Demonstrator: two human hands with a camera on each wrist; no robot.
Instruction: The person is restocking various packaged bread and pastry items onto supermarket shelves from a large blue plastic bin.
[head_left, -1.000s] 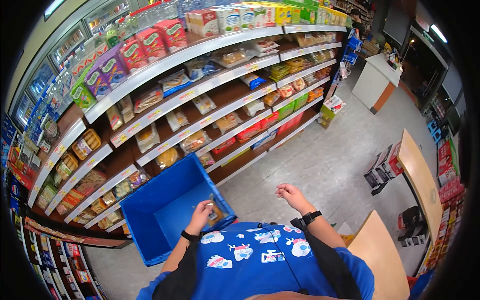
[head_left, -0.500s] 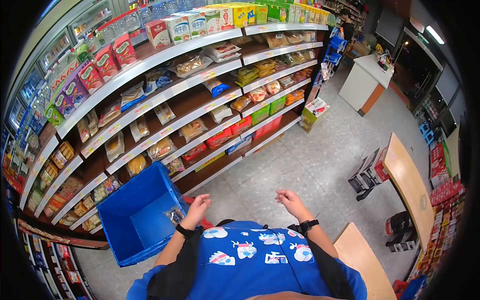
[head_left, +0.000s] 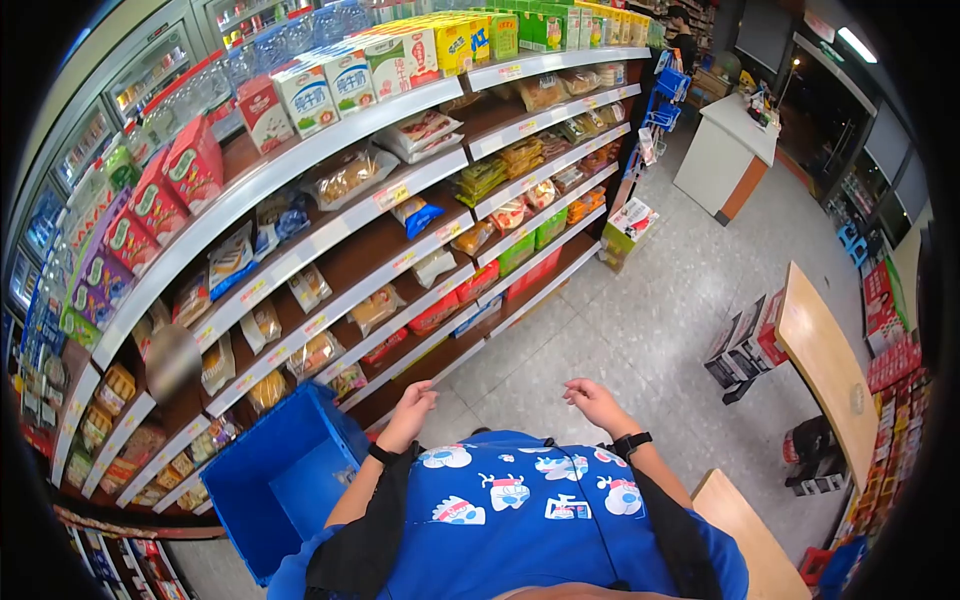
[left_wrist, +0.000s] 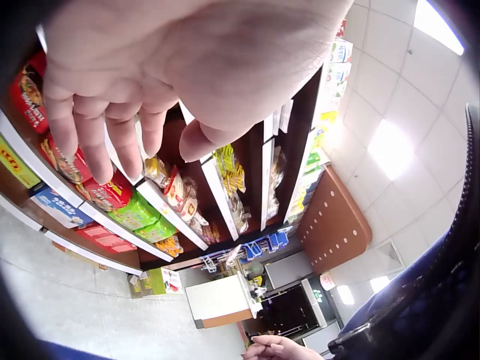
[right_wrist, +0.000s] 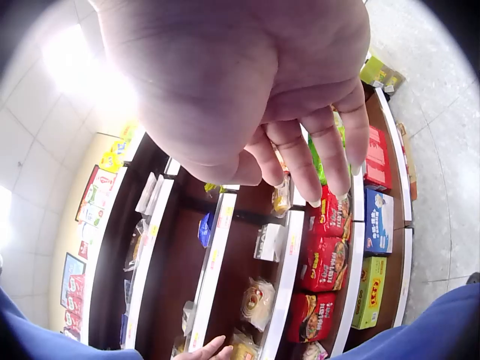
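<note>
Head view shows both hands empty with loosely spread fingers, left hand just above the blue crate at lower left, right hand mid-frame, facing snack shelves; seemingly between picks, crate's contents mostly hidden, one packet glimpsed.

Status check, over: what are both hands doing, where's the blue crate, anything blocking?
Left hand open, empty, beside blue crate. Right hand open, empty, over floor. Crate on floor by shelves. Nothing blocking.
</note>
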